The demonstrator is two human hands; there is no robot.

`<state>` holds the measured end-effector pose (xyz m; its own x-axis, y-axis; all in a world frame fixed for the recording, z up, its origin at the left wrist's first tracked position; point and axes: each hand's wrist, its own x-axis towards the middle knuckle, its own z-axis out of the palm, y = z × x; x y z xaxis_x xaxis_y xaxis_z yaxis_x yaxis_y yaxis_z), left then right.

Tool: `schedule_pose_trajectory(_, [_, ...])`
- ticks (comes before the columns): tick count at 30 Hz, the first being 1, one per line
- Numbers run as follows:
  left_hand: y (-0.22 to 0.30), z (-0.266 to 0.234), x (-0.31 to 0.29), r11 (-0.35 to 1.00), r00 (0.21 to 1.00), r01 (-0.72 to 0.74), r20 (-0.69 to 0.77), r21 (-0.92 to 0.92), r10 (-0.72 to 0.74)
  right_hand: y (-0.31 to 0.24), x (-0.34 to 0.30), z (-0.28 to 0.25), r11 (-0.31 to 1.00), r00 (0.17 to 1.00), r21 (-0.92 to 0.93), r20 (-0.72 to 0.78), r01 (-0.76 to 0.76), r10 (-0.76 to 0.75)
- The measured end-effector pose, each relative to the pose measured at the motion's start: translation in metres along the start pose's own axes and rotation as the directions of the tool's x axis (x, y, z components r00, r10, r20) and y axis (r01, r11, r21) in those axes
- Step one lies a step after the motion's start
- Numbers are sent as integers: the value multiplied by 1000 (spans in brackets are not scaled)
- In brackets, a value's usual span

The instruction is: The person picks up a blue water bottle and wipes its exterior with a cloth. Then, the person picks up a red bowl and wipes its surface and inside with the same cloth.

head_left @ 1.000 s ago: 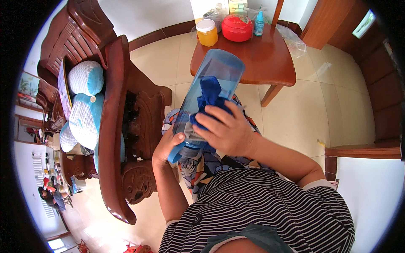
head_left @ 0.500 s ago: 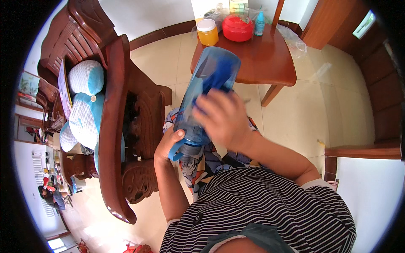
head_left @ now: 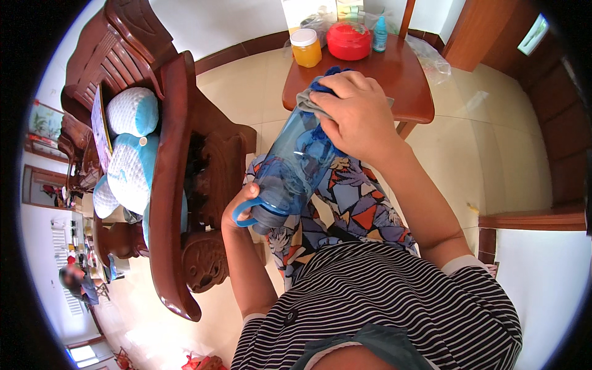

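Note:
A large see-through blue water bottle (head_left: 290,163) lies tilted over my lap, its dark cap and blue carrying loop toward me and its base pointing away. My left hand (head_left: 242,206) grips it near the cap end, thumb on the side. At the far end, my right hand (head_left: 357,114) presses a blue and grey cloth (head_left: 317,103) round the base. Its fingers are bent over the cloth, and part of the cloth shows through the clear wall.
Ahead stands a wooden chair (head_left: 394,80) bearing a yellow jar with a white lid (head_left: 306,48), a red round container (head_left: 349,42) and a small teal bottle (head_left: 380,34). At left is a carved wooden bench (head_left: 169,185) with a white and teal plush (head_left: 129,163). A person sits far left.
My right hand has moved away from me with the cloth, from the bottle's middle to its base. The bottle has tipped lower at its far end. My left hand keeps its hold.

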<state>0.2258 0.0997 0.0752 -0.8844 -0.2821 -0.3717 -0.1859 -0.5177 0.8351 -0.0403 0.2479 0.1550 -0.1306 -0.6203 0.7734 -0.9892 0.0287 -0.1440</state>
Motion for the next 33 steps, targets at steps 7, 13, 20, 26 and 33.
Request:
schedule_pose_trajectory(7, [-26, -13, -16, 982, 997, 79, -6, -170, -81, -42, -2, -3, 988, 955, -18, 258, 154, -144])
schedule_pose_trajectory(13, [-10, 8, -27, 958, 908, 185, -335, -220, -253, -52, -10, 5, 998, 980, 29, 189, 50, -55])
schedule_pose_trajectory(20, [7, 42, -65, 460, 16, -99, -461, 882, 887, -39, 1, 19, 997, 978, 70, 211, -16, 1])
schedule_pose_trajectory(26, [34, 117, -56, -76, 575, -63, 99, 995, 812, -69, 16, 35, 998, 964, 15, 255, 66, -67])
schedule_pose_trajectory(33, [3, 93, -38, -10, 688, 200, -133, 980, 714, -67, 27, 42, 996, 948, 26, 303, 90, -94])
